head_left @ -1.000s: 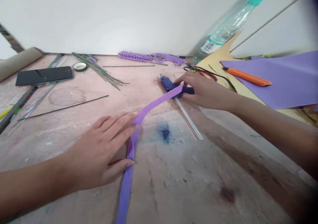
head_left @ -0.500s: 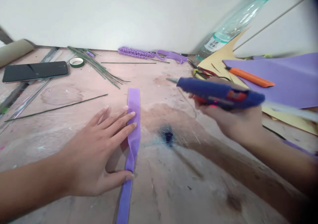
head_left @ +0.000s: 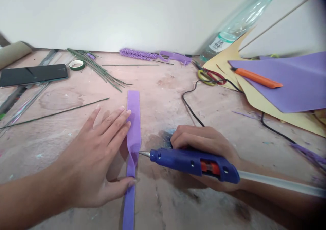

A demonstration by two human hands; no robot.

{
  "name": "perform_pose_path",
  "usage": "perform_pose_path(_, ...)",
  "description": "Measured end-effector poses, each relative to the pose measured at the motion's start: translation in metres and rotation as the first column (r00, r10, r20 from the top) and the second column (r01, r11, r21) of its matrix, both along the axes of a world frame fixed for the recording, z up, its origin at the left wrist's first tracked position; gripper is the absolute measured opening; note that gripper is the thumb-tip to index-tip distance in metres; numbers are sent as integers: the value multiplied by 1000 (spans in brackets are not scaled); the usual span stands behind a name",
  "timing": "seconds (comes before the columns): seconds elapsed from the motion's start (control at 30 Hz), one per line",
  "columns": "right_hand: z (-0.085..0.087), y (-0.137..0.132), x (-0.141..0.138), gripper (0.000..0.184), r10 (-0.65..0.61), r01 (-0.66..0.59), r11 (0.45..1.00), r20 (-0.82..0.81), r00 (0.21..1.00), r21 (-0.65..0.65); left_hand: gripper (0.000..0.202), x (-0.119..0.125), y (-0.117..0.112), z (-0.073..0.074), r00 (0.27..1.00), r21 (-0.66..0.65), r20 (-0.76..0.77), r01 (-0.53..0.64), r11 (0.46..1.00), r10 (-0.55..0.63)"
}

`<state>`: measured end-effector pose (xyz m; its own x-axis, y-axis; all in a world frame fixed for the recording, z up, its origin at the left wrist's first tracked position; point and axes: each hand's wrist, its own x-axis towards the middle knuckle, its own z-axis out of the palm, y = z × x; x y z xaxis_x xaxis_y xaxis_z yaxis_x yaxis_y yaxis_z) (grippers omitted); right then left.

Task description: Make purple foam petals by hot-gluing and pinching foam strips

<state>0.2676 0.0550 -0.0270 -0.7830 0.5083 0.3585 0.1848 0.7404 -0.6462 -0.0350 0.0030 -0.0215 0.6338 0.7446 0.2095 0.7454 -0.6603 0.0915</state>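
A long purple strip [head_left: 133, 121], which looks like felt or foam, runs up the middle of the table. Its upper part lies flat, and lower down it folds over into a narrower band. My left hand [head_left: 102, 155] rests spread along its left side, fingertips on the flat part and thumb on the folded part. My right hand [head_left: 203, 141] is wrapped round a blue hot glue gun [head_left: 178, 160], whose metal nozzle is at the strip's right edge near the fold. A white glue stick [head_left: 280, 182] sticks out of the gun's back.
Behind lie green wire stems [head_left: 96, 67], green tape [head_left: 76, 65], a phone [head_left: 33, 74] and a fuzzy purple flower spike [head_left: 139, 53]. To the right are scissors [head_left: 211, 77], an orange cutter [head_left: 257, 77], purple sheets [head_left: 285, 84], a bottle [head_left: 229, 33] and a black cord [head_left: 188, 104].
My right hand has brought the glue gun down and left, so its nozzle now meets the strip's edge. The left hand keeps its place on the strip.
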Motion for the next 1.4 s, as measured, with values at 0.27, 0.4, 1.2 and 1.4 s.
perform_pose_path(0.27, 2, -4, -2, 40, 30, -39, 981, 54, 998, 191, 69, -3, 3, 3, 989, -90, 35, 144, 985, -142)
perform_pose_path(0.4, 0, -4, -1, 27, 10, -32, 970, 92, 996, 243, 66, -6, 8, 3, 976, -111, 50, 217, 970, -212)
perform_pose_path(1.2, -1, -5, -5, 33, 25, -57, 962, 124, 992, 266, 37, -8, 12, 5, 911, -60, 190, 382, 922, -365)
perform_pose_path(1.4, -2, -6, -5, 32, 36, -65, 966, 120, 992, 248, 15, -10, 10, 6, 905, 104, 193, 364, 925, -378)
